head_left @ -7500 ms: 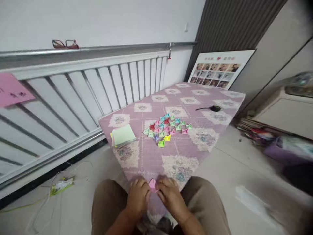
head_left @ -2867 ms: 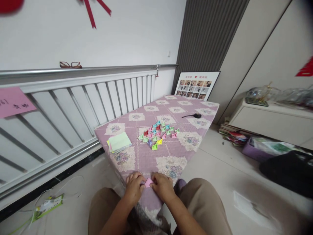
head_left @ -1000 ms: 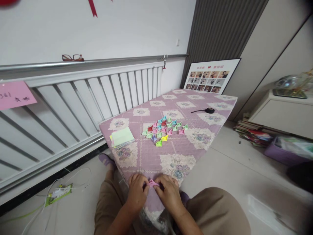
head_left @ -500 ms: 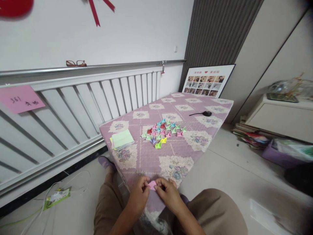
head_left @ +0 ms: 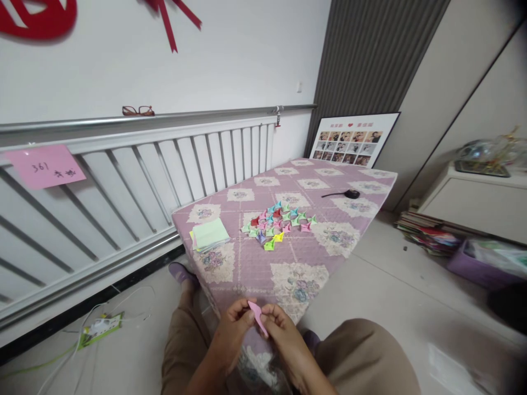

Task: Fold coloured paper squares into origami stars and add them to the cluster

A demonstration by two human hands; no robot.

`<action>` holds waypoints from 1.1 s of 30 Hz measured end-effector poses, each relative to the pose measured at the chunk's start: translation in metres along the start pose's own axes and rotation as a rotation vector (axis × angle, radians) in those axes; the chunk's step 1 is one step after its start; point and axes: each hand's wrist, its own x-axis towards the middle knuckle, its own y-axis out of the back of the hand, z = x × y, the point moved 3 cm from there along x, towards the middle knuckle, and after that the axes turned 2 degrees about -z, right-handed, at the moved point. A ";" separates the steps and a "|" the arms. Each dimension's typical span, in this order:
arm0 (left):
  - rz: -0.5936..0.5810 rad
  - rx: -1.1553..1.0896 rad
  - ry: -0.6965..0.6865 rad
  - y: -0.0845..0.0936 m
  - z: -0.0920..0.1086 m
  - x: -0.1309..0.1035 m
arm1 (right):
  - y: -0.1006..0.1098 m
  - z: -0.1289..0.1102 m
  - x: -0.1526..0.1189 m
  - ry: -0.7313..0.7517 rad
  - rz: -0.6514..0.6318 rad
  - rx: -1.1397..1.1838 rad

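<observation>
A small folded piece of pink paper (head_left: 257, 317) is held between my two hands above the near end of the table. My left hand (head_left: 235, 325) pinches its left side with thumb and fingers. On the other side, my right hand (head_left: 278, 325) grips it with thumb and forefinger. The paper stands tilted, showing a narrow, pointed shape. Farther up the cloth sit several small folded paper figures (head_left: 269, 232) in green, pink, blue, red, yellow and purple. A stack of square paper sheets (head_left: 211, 235), pale green on top, lies to their left.
The table has a purple floral tablecloth (head_left: 247, 274). A black object with a thin tail (head_left: 351, 193) lies toward its far right. A white radiator (head_left: 164, 170) runs along the left, with glasses (head_left: 138, 111) on the pipe above. A power strip (head_left: 101, 328) with cables lies on the floor.
The pink paper has turned from lying flatter to a steep, narrow tilt between my fingers. Both hands stay at nearly the same place. The view has shifted slightly.
</observation>
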 end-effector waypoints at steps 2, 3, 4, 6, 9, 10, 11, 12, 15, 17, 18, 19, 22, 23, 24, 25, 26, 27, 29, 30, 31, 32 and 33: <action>0.004 0.022 0.017 -0.001 0.002 -0.001 | -0.003 0.000 -0.003 -0.007 -0.036 -0.004; 0.002 0.028 0.027 -0.002 0.003 -0.002 | -0.004 0.000 -0.004 -0.011 -0.057 -0.007; -0.001 0.037 0.033 -0.003 0.004 -0.003 | -0.004 0.001 -0.004 -0.017 -0.079 -0.009; -0.010 0.060 0.034 -0.003 0.003 -0.004 | -0.004 0.003 -0.005 -0.026 -0.120 -0.017; -0.001 0.117 0.024 -0.001 0.001 -0.005 | -0.002 0.006 -0.004 -0.014 -0.146 -0.063; 0.005 0.141 0.022 0.000 0.000 -0.006 | -0.002 0.007 -0.004 -0.011 -0.146 -0.077; 0.014 0.168 0.020 0.001 -0.001 -0.006 | -0.001 0.008 -0.003 -0.014 -0.145 -0.082; 0.020 0.197 0.022 0.001 0.000 -0.006 | -0.002 0.009 -0.003 -0.019 -0.143 -0.076; 0.019 0.290 0.032 0.000 0.004 -0.008 | -0.002 0.009 -0.005 -0.015 -0.144 -0.053; 0.015 0.374 0.018 0.000 0.008 -0.009 | -0.002 0.005 -0.007 0.021 -0.124 -0.120; 0.013 0.423 0.004 0.000 0.010 -0.009 | 0.000 0.002 -0.008 0.051 -0.101 -0.198; 0.012 0.474 -0.015 0.000 0.011 -0.009 | 0.001 -0.001 -0.009 0.086 -0.072 -0.299; -0.005 0.629 -0.086 -0.002 0.013 -0.011 | 0.005 -0.011 -0.012 0.224 0.018 -0.627; -0.019 0.678 -0.114 -0.004 0.014 -0.011 | 0.005 -0.013 -0.013 0.276 0.044 -0.711; -0.035 0.726 -0.145 -0.005 0.014 -0.012 | 0.005 -0.015 -0.014 0.324 0.069 -0.774; -0.051 0.771 -0.176 -0.008 0.015 -0.013 | 0.005 -0.016 -0.014 0.365 0.095 -0.817; -0.061 0.814 -0.206 -0.010 0.015 -0.015 | 0.005 -0.017 -0.015 0.396 0.120 -0.841; -0.065 0.858 -0.236 -0.012 0.016 -0.016 | 0.005 -0.017 -0.015 0.413 0.141 -0.850; -0.048 0.952 -0.297 -0.015 0.017 -0.019 | 0.005 -0.017 -0.015 0.417 0.162 -0.843; -0.031 1.003 -0.322 -0.016 0.017 -0.020 | 0.004 -0.016 -0.015 0.413 0.167 -0.837; -0.016 1.054 -0.340 -0.017 0.016 -0.021 | 0.004 -0.016 -0.015 0.409 0.172 -0.832; -0.001 1.102 -0.350 -0.017 0.015 -0.022 | 0.003 -0.016 -0.015 0.405 0.175 -0.830; 0.014 1.143 -0.352 -0.017 0.014 -0.022 | 0.003 -0.016 -0.015 0.400 0.176 -0.830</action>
